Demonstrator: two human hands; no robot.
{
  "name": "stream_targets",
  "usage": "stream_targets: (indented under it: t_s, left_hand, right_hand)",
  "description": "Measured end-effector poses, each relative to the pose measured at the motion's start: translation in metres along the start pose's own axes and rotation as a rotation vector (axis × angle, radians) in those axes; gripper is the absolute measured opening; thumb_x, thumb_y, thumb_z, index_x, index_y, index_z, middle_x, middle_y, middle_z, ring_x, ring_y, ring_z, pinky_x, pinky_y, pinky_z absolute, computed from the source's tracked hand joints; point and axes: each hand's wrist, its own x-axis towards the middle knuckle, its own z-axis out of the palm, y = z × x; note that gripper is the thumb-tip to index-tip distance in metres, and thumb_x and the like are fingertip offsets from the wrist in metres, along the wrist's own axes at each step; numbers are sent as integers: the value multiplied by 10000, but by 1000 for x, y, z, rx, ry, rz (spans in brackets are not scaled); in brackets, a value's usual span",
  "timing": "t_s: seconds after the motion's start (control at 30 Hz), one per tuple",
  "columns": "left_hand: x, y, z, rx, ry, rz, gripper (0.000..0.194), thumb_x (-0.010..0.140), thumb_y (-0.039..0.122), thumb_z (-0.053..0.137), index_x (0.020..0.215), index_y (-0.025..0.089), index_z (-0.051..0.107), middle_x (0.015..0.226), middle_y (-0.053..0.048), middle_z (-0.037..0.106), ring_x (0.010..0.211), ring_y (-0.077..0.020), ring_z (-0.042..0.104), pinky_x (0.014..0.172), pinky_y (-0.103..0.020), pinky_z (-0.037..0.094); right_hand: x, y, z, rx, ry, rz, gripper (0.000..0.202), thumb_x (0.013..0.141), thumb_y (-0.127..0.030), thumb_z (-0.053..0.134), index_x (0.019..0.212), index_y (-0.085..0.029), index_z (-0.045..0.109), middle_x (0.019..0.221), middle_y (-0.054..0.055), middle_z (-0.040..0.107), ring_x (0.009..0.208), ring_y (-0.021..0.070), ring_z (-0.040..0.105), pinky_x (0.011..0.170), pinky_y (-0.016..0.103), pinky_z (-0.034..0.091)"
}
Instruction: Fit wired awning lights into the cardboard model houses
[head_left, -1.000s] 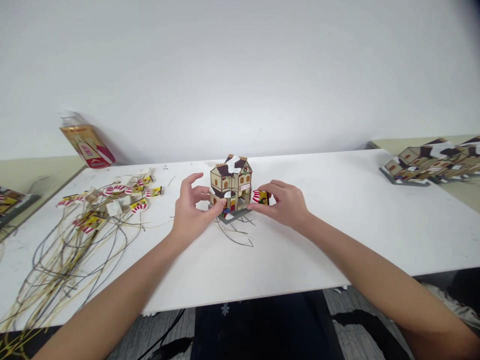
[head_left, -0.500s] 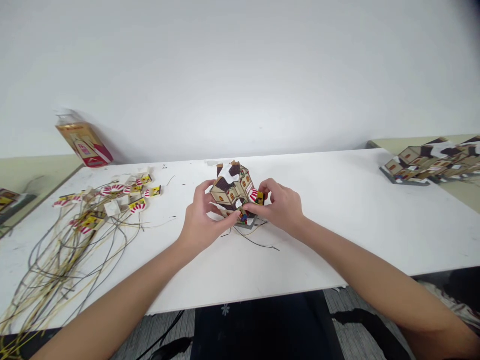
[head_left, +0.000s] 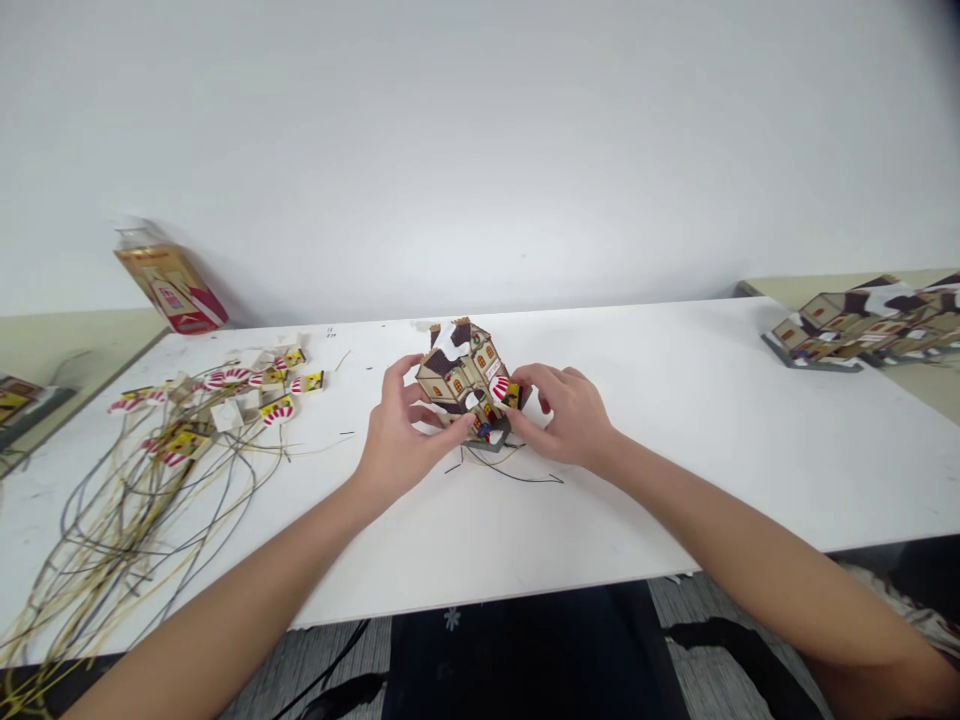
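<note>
A small model house (head_left: pixel 459 380) with snowy dark roofs and a grey base is held tilted above the white table (head_left: pixel 420 570). My left hand (head_left: pixel 405 430) grips its left side, thumb at the lower front. On the right, my right hand (head_left: pixel 559 415) pinches a yellow shop-front piece with a red-and-white striped awning (head_left: pixel 502 388), which sits against the house's right front. Thin dark and yellowish wires (head_left: pixel 525 479) trail beneath the base. My right fingers partly cover the yellow piece.
Several striped-awning pieces (head_left: pixel 277 410) with long tangled wires (head_left: pixel 127 540) lie at the left. A gold and red package (head_left: pixel 171 285) leans on the wall behind them. More model houses (head_left: pixel 836 320) stand at the far right, and part of another (head_left: pixel 19 395) shows at the left edge.
The house has shifted slightly left and up and turned a little. My right thumb has moved from the house's front doorway toward the awning piece. Both hands keep their hold.
</note>
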Motion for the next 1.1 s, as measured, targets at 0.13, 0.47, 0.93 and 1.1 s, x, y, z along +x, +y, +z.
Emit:
stream_targets:
  t_s: [0.13,0.47,0.93,1.1]
  left_hand:
    - [1,1,0,-22,21,-18,819,648,357,809,1321,259,352,1049,-75,690,596,-142,648,566,-279,550]
    - [3,-2,0,3,16,-32,827,652,387,810,1317,264,333,1071,-84,689,610,-148,648,558,-277,536]
    - [3,-1,0,27,-17,-20,812,680,405,799,1332,270,334,1080,-81,683,616,-133,643,559,-264,551]
    - [2,1,-1,47,-35,-34,813,690,432,789,1333,266,319,1090,-73,680,642,-137,657,580,-272,571]
  right_hand:
    - [1,0,1,-50,20,39,375,889,-490,488,1061,-172,586,945,43,730,604,123,585,683,313,388]
    - [2,6,4,-82,95,14,405,865,-551,613,1074,-207,662,918,48,720,920,217,613,839,364,399]
    - [4,5,2,172,33,113,339,810,-470,711,1024,-218,635,990,34,703,921,208,605,841,372,453]
    - [4,6,4,194,54,75,293,816,-443,707,979,-206,649,947,29,706,886,195,616,823,360,450]
